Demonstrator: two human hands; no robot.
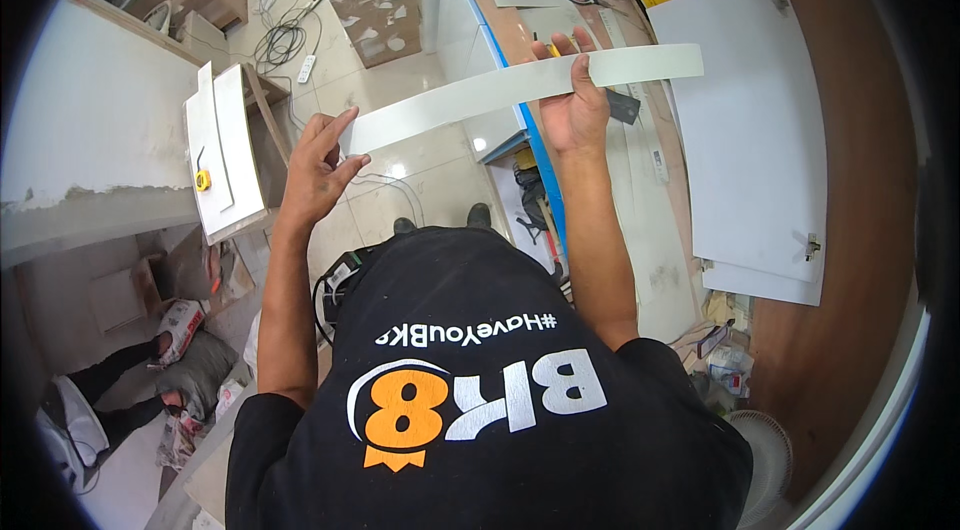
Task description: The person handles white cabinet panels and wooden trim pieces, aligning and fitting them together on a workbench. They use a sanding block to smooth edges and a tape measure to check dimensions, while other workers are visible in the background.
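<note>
Pale strip (480,98), twelve o'clock: your left grip (315,173) pinches end at ten, right grip (575,117) pinches past middle at one; wide spacing probably steadies flexible length.

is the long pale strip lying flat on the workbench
No, the strip is held up, with the left grip at one end and the right grip nearer the other.

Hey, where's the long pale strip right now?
In the head view, the long pale strip stretches across the upper middle, its left end at the left hand and the right hand holding it nearer its right end.
</note>
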